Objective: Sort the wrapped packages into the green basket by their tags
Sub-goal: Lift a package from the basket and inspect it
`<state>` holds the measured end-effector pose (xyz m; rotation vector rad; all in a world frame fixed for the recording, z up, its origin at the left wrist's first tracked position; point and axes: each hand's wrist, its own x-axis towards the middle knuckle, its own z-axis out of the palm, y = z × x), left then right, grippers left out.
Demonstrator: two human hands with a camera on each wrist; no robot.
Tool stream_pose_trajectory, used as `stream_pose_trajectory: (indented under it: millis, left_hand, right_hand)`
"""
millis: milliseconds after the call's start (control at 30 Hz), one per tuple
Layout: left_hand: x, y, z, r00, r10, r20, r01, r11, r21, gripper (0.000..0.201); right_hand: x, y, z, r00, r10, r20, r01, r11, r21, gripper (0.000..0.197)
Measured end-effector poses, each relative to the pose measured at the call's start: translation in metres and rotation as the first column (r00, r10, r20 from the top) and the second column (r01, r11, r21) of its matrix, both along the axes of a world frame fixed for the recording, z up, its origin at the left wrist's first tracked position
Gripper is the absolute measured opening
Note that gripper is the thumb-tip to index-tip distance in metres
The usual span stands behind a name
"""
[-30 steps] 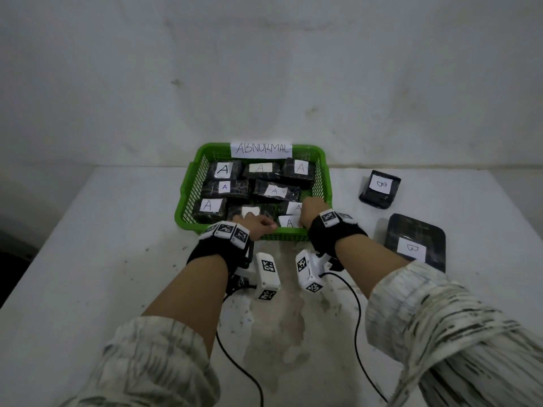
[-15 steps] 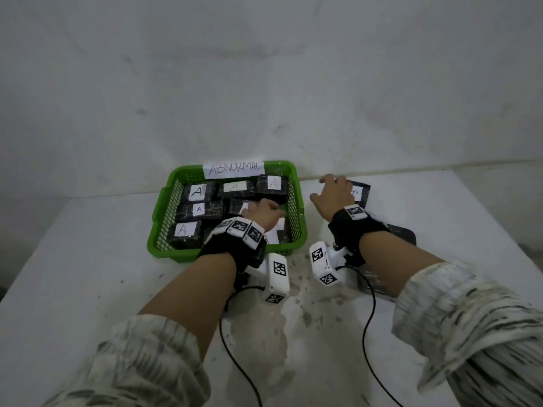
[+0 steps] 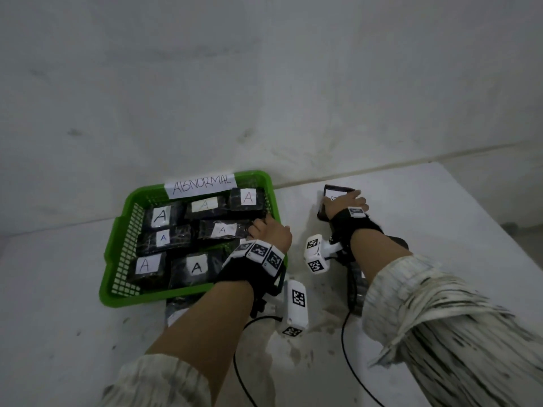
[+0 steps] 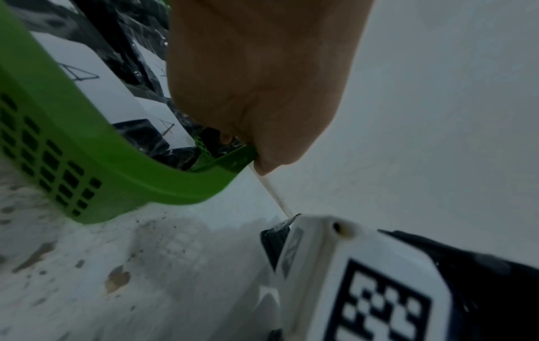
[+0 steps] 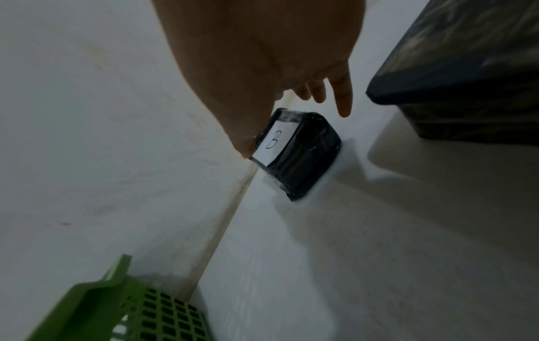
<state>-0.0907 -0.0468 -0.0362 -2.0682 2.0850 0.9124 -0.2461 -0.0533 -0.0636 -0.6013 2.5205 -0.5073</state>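
Note:
The green basket (image 3: pixel 109 254), labelled ABNORMAL, holds several black wrapped packages tagged A (image 3: pixel 160 216). My left hand (image 3: pixel 267 230) grips the basket's right rim (image 4: pixel 227 159), fingers inside and thumb outside. To the right of the basket, my right hand (image 3: pixel 343 201) lies over a small black package tagged B (image 3: pixel 338 190). In the right wrist view that package (image 5: pixel 303 157) stands tilted on the table; my thumb touches its tag edge and my fingers (image 5: pixel 342 97) stretch out straight past it.
A larger black package (image 5: pixel 466 69) lies under my right forearm, a dark corner (image 3: pixel 398 240) showing. Another wrapped package (image 3: pixel 176 306) peeks out in front of the basket under my left forearm. The wall runs close behind. The white table (image 3: pixel 58 304) is stained.
My right hand left the basket's front edge and moved right onto the small B package. My left hand shifted to the basket's right rim. The head camera swung right.

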Motion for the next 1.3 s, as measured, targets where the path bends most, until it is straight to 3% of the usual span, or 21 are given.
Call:
stream_pose_trajectory:
  millis: [100,233,400,500,633,700,800,900,1067,1167,1300]
  left_hand:
    - [-0.003,0.001,-0.006,1.000,0.020,-0.010,-0.021,0.998,-0.055,0.051]
    - [-0.003,0.000,-0.009,0.999,0.039,-0.027,-0.041,0.997,-0.058,0.053]
    - [0.006,-0.002,0.001,0.999,-0.027,-0.042,0.028,0.999,0.037,0.059]
    - [0.016,-0.001,0.013,0.987,0.002,-0.160,0.015,0.994,0.104,0.066]
    - [0.029,-0.001,0.027,0.941,0.047,-0.336,-0.024,0.997,0.072,0.054]
    - [0.034,0.002,0.038,0.900,0.049,-0.434,-0.022,0.997,0.068,0.053]
    - [0.040,0.011,0.055,0.777,0.079,-0.625,-0.031,0.996,0.087,0.058]
    - [0.047,0.018,0.069,0.644,0.120,-0.756,-0.074,0.993,0.094,0.049]
    - [0.072,0.033,0.068,0.545,0.095,-0.833,-0.081,0.995,0.061,0.045]
    - [0.088,0.041,0.060,0.490,0.120,-0.864,-0.081,0.992,0.093,0.046]
    - [0.105,0.051,0.058,0.426,0.138,-0.894,-0.107,0.989,0.102,0.044]
  right_hand:
    - [-0.003,-0.003,-0.009,0.999,-0.023,0.036,0.022,0.999,0.026,0.099]
    - [0.004,-0.005,-0.016,0.997,-0.050,0.056,0.054,0.996,-0.065,0.091]
    - [0.009,-0.002,-0.011,0.996,0.063,0.058,-0.055,0.991,-0.125,0.086]
    - [0.010,0.004,-0.007,0.988,0.062,0.143,-0.018,0.956,-0.292,0.075]
    - [0.017,0.019,0.015,0.925,0.159,0.346,0.073,0.818,-0.571,0.077]
    - [0.024,0.028,0.031,0.899,0.221,0.378,0.077,0.770,-0.634,0.074]
    - [0.038,0.042,0.053,0.842,0.318,0.436,0.085,0.719,-0.690,0.063]
    - [0.059,0.059,0.072,0.744,0.434,0.508,0.028,0.740,-0.672,0.054]
    - [0.093,0.081,0.080,0.618,0.520,0.590,-0.051,0.775,-0.630,0.038]
    - [0.110,0.088,0.082,0.647,0.498,0.578,-0.009,0.763,-0.647,0.041]
    - [0.128,0.092,0.074,0.722,0.519,0.458,-0.031,0.684,-0.728,0.035]
